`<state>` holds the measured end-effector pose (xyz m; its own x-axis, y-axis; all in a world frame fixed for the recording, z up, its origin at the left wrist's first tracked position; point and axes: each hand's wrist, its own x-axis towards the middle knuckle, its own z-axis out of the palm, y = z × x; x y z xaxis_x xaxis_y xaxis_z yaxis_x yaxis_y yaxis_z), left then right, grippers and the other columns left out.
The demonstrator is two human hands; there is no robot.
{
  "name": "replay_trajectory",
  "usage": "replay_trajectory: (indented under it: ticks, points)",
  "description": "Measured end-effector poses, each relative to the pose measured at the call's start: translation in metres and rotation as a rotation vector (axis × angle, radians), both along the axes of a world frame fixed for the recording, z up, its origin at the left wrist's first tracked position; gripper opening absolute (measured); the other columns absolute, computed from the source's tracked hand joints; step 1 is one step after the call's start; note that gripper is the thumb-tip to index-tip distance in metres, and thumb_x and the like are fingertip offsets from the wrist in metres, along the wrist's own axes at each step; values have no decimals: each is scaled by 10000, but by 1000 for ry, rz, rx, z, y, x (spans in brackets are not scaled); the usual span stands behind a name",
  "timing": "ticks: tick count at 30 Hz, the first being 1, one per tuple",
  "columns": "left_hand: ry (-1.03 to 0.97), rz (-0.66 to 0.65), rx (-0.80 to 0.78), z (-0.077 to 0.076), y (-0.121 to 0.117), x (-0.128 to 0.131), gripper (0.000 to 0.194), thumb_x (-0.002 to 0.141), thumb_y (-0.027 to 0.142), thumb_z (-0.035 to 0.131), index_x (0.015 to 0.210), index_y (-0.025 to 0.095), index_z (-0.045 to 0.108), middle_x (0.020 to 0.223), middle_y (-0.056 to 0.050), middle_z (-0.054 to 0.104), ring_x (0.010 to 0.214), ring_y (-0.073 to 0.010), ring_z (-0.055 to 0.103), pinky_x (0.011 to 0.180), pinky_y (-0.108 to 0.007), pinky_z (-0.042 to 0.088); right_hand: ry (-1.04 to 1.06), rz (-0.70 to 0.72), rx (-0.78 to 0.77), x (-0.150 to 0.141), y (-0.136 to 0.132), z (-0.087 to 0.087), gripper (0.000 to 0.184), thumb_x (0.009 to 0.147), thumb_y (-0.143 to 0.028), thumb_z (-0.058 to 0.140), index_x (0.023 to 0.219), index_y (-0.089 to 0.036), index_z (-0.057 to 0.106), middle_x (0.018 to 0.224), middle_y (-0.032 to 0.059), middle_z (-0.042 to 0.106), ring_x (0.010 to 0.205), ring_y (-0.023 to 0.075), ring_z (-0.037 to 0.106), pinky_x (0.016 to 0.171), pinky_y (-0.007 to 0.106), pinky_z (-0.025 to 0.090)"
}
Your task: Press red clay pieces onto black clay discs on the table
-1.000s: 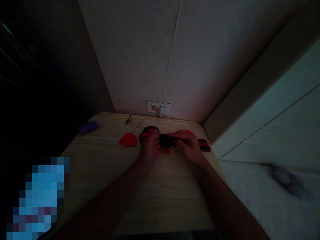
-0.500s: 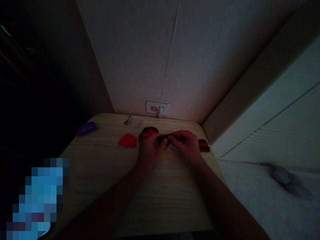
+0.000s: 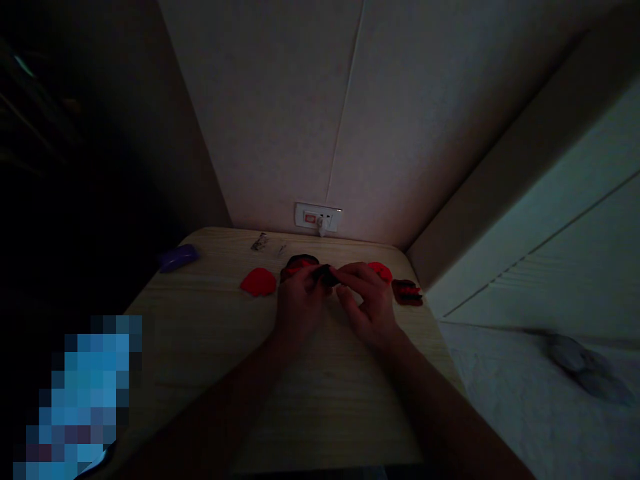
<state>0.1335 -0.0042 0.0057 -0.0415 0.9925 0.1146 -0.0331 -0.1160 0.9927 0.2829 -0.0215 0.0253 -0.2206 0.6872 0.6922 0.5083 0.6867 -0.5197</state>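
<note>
A small black lump that looks like modelling clay (image 3: 327, 274) is held over the table between my two hands. My left hand (image 3: 300, 297) is closed on its left side, with thumb and fingers around it. From the right, the fingertips of my right hand (image 3: 369, 300) press against the lump, the thumb a little lower and apart from the index finger. Behind my left hand lies a red and black piece (image 3: 301, 261), partly hidden. A flat red piece (image 3: 259, 282) rests to its left. Another red piece (image 3: 381, 271) shows behind my right hand, near a striped red-and-black piece (image 3: 408, 293).
A purple packet (image 3: 179, 258) lies at the left edge of the light wooden table (image 3: 210, 333). The wall behind carries a socket (image 3: 319, 218) with a plug in it. A pixelated bright blue area (image 3: 95, 380) is at lower left. The room is dim.
The right thumb has come away from the black lump and dropped lower, while the index finger stays on it. More of the red piece behind my right hand now shows. The view has shifted slightly.
</note>
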Motion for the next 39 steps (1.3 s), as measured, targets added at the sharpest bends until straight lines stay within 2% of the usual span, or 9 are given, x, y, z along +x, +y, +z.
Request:
replay_trajectory:
  ticks: [8,13,16,18,21,25,29,34,39]
  points:
    - [-381,-174,-66,-3,0,6,370,780,330,694,1105,158,729,1048,-76,782,947,-225,738,817,-307,589,21,-32,6,-1,3,-5,358,950,-201,559,1266,-253,717,1074,96,616,960,220,639,814,393,565]
    - [-304,-125,-61,-3,1,9,440,786,434,776,1099,133,702,1001,-101,783,912,-231,743,808,-319,593,59,4,-34,-1,1,-1,356,940,-222,583,1275,-243,700,1036,86,618,933,216,617,811,383,552]
    - [-305,-151,-27,-6,3,9,452,827,465,739,1133,136,687,1022,-107,777,901,-237,745,846,-365,595,162,-68,-102,0,4,-5,367,943,-284,619,1304,-242,662,1041,77,643,887,203,609,811,382,548]
    - [-208,-128,47,-9,4,7,413,871,473,691,1130,151,704,1068,-112,765,975,-251,731,920,-400,573,258,-100,-211,0,8,-10,335,941,-346,647,1257,-241,682,1044,76,673,872,198,628,786,362,554]
    - [-13,-2,207,-12,6,5,315,903,435,653,1060,176,740,1127,-117,727,1110,-263,671,1027,-426,514,411,-29,-444,0,14,-15,303,912,-443,690,1102,-216,753,912,57,726,767,182,652,698,320,552]
    - [116,63,319,-9,4,3,255,922,371,633,1067,189,739,1120,-114,686,1102,-244,653,972,-393,541,576,53,-612,0,18,-15,287,823,-459,785,936,-195,793,718,19,721,614,153,613,587,282,505]
    - [63,9,301,-3,1,2,328,900,367,671,1172,190,715,1147,-109,686,1073,-227,672,893,-336,570,625,69,-596,3,20,-15,212,736,-387,872,827,-208,804,695,3,724,616,136,608,605,263,493]
    - [-101,-50,190,-1,3,2,274,878,301,690,1116,172,734,1110,-91,751,1035,-216,715,909,-339,579,661,116,-577,7,24,-20,245,732,-343,887,951,-259,817,856,10,779,717,142,654,689,265,526]
    - [-141,-45,164,0,3,2,244,865,279,703,1082,170,728,1078,-88,771,1013,-216,730,918,-348,577,698,166,-642,7,23,-20,325,807,-473,808,1043,-250,800,915,43,778,746,174,679,703,309,563]
